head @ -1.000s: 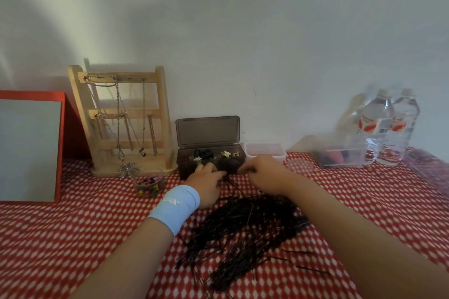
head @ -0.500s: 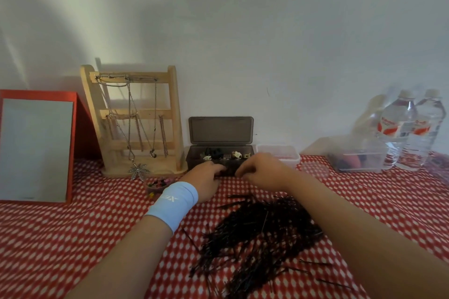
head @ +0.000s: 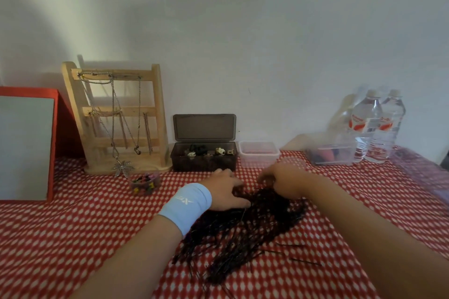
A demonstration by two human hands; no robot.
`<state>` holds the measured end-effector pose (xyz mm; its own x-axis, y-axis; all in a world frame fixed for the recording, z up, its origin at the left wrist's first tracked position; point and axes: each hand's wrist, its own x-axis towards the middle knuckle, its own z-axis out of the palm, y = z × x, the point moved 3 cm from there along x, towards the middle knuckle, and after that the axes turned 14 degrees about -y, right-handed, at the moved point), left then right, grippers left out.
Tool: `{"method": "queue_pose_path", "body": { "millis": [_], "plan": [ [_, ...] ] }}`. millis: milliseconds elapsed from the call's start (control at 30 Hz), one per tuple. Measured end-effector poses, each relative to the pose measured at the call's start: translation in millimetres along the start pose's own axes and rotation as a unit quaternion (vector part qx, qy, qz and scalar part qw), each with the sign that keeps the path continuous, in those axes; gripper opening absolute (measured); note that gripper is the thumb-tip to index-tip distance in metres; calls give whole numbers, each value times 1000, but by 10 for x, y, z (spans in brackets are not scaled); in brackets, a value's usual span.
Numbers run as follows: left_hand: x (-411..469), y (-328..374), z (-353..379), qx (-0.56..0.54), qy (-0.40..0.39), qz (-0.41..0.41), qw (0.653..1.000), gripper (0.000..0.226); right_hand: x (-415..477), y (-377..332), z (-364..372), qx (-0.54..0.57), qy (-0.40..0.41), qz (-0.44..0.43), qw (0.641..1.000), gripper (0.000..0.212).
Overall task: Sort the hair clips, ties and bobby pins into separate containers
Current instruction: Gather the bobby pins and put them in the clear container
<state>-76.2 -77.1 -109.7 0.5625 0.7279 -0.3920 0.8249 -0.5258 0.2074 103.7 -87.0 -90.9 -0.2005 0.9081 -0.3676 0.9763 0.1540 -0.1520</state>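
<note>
A big heap of black bobby pins [head: 245, 233] lies on the red checked cloth in front of me. My left hand [head: 224, 189], with a light blue wristband, rests palm down on the heap's far left edge, thumb spread out. My right hand [head: 284, 183] sits on the heap's far right edge with its fingers curled down into the pins; its fingertips are hidden. Behind the hands stands a dark box [head: 204, 161] with its lid up and hair clips inside. To its right are a small clear tub [head: 258, 154] and a clear container [head: 330, 156] with dark and red items.
A wooden jewellery stand [head: 116, 116] with chains is at the back left, beside a red-framed mirror [head: 26, 143]. A small cup of coloured clips [head: 144, 184] sits in front of the stand. Two water bottles [head: 376, 126] stand at the back right. Stray pins [head: 306, 262] lie right of the heap.
Both hands have come back from the front of the dark box and dropped onto the far edge of the bobby pin heap. The camera has shifted slightly.
</note>
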Motion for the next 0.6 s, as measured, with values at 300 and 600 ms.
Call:
{"method": "queue_pose_path", "body": {
  "millis": [300, 600],
  "plan": [
    [-221, 159, 395, 22, -68, 0, 997, 113, -421, -15, 94, 77, -61, -49, 994, 50],
    [-413, 222, 276, -14, -14, 8, 1000, 91, -557, -157, 373, -5, -43, -27, 999, 77]
  ]
}}
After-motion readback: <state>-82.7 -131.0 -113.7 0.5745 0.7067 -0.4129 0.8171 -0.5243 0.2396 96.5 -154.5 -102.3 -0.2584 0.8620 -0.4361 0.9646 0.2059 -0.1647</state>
